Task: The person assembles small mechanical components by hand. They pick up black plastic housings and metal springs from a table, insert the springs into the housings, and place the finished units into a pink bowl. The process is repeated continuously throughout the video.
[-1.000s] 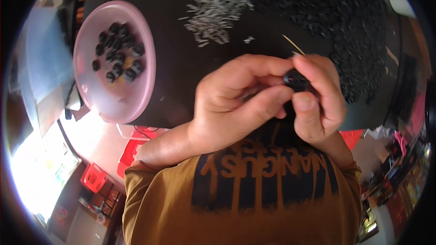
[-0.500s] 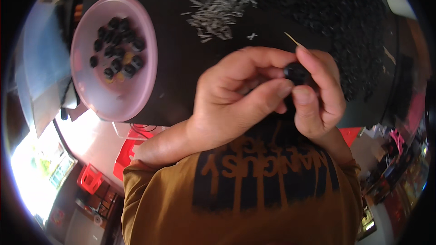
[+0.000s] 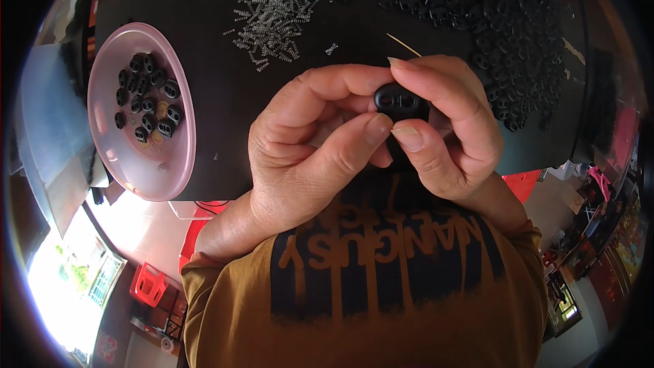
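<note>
Between my two hands, over the dark table, is a small black oval cord lock [image 3: 400,101] with two holes, one face turned up. My left hand [image 3: 306,143] pinches its left end with thumb and fingers. From the other side, the thumb and fingers of my right hand [image 3: 453,116] close around the right end. A thin wooden toothpick [image 3: 403,44] sticks out beyond the right fingers; its lower part is hidden behind them. Whether a spring sits inside the cord lock cannot be seen.
To the left stands a pink plastic bowl [image 3: 129,174] holding several black cord locks [image 3: 146,88]. A heap of small metal springs [image 3: 279,10] lies at the far middle, with a loose spring [image 3: 331,48] beside it. Black plastic parts [image 3: 490,20] spread over the far right of the table [image 3: 221,109].
The view has shifted, so both hands and the cord lock appear farther left. The cord lock now shows its two-holed face more fully. Both hands keep their hold.
</note>
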### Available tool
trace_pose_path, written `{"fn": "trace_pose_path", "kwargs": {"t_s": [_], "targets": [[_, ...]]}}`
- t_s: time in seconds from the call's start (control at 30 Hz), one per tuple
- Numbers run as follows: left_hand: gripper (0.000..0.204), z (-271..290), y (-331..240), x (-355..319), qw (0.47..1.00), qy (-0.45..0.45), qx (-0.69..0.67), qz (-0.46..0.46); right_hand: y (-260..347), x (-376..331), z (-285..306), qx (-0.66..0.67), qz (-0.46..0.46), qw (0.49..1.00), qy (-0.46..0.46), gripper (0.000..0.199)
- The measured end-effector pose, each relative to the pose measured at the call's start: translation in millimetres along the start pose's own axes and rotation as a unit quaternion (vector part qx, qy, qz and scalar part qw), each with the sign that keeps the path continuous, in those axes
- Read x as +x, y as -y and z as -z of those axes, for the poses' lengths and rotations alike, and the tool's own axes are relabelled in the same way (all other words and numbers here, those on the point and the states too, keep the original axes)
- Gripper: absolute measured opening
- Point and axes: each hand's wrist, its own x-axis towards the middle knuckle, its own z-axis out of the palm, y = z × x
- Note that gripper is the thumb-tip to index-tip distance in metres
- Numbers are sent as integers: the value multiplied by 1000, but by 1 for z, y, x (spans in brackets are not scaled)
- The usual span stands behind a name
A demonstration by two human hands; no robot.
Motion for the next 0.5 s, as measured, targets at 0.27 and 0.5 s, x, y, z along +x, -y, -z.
{"fn": "trace_pose_path", "kwargs": {"t_s": [0.27,0.5], "targets": [[30,1,1,0,1000,4,-1,-5,-1,1,1,-10,7,1000,2,34],[30,2,-1,1,1000,11,-6,-1,-1,1,1,-12,6,1000,1,33]]}}
